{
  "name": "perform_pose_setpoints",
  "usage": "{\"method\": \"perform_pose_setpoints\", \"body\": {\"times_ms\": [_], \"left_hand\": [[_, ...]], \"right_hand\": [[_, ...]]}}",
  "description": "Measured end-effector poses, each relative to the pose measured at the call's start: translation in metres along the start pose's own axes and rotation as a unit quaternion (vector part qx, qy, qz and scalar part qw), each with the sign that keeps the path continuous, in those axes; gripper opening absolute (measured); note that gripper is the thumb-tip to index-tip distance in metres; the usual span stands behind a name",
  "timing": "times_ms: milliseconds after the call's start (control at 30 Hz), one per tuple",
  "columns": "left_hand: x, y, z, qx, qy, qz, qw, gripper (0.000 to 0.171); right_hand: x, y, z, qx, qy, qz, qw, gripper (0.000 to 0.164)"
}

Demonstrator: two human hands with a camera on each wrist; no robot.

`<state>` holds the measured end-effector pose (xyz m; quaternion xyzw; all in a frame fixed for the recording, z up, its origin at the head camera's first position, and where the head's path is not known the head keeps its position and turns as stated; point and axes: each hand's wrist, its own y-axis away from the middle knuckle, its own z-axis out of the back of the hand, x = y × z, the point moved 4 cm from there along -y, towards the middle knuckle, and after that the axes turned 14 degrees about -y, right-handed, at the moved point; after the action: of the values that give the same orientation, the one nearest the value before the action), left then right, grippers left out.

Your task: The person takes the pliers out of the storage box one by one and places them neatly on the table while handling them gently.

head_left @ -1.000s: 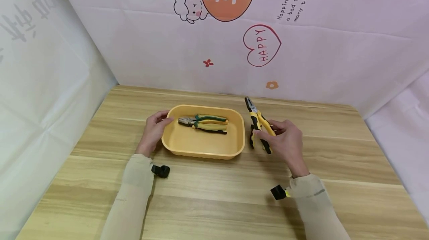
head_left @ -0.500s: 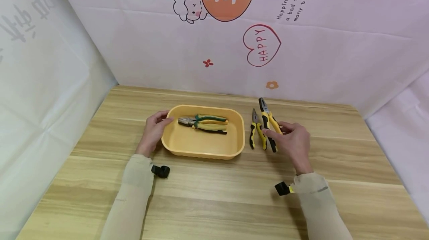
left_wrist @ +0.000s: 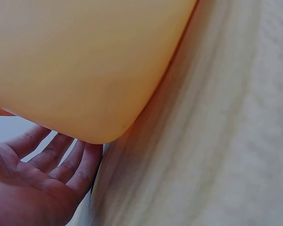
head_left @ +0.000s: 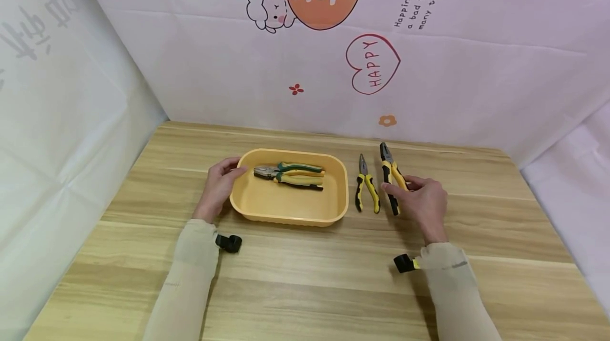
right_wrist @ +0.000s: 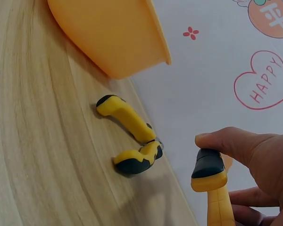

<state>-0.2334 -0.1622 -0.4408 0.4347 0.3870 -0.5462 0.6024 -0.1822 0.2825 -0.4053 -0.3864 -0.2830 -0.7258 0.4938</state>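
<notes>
A yellow tray (head_left: 336,193) sits mid-table with green-and-yellow-handled pliers (head_left: 292,173) lying inside. My left hand (head_left: 218,186) holds the tray's left end, thumb on the rim and fingers (left_wrist: 61,165) against its outer wall (left_wrist: 85,70). Small yellow-and-black pliers (head_left: 366,188) lie on the table just right of the tray; their handles (right_wrist: 131,135) show in the right wrist view. My right hand (head_left: 423,200) grips larger yellow-and-black pliers (head_left: 389,174) by the handles (right_wrist: 209,178), low over the table to the right of the small pair, nose pointing away.
The wooden table (head_left: 305,277) is walled by white printed cloth at the back (head_left: 371,65) and on both sides. Bare wood stretches in front of the tray and to the far right. The tray's corner (right_wrist: 113,37) shows in the right wrist view.
My right hand has carried the larger pliers to the right, away from the tray and off the small pair, which now lies uncovered. The left hand has stayed on the tray.
</notes>
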Motion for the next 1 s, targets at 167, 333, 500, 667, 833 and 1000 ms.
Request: {"method": "perform_pose_setpoints", "body": {"times_ms": [167,333,500,667,833,1000], "left_hand": [[0.000,0.000,0.000,0.000,-0.001,0.001,1.0000,0.040],[0.000,-0.001,-0.001,-0.001,0.001,-0.001,1.0000,0.040],[0.001,-0.001,0.000,-0.001,0.001,-0.002,1.0000,0.039],[0.002,-0.001,0.000,-0.002,-0.001,-0.002,1.0000,0.040],[0.002,-0.001,0.001,-0.004,-0.004,-0.001,1.0000,0.040],[0.000,0.000,0.001,-0.002,-0.007,-0.003,1.0000,0.040]], "right_hand": [[-0.005,-0.003,-0.001,-0.001,0.011,-0.012,1.000,0.074],[-0.010,-0.007,-0.002,-0.006,0.024,-0.011,1.000,0.073],[-0.014,-0.008,-0.003,-0.009,0.025,-0.017,0.999,0.074],[-0.018,-0.009,-0.005,0.000,0.026,-0.031,0.999,0.076],[-0.021,-0.010,-0.007,0.004,0.029,-0.037,0.999,0.077],[-0.023,-0.012,-0.008,0.000,0.038,-0.041,0.998,0.075]]}}
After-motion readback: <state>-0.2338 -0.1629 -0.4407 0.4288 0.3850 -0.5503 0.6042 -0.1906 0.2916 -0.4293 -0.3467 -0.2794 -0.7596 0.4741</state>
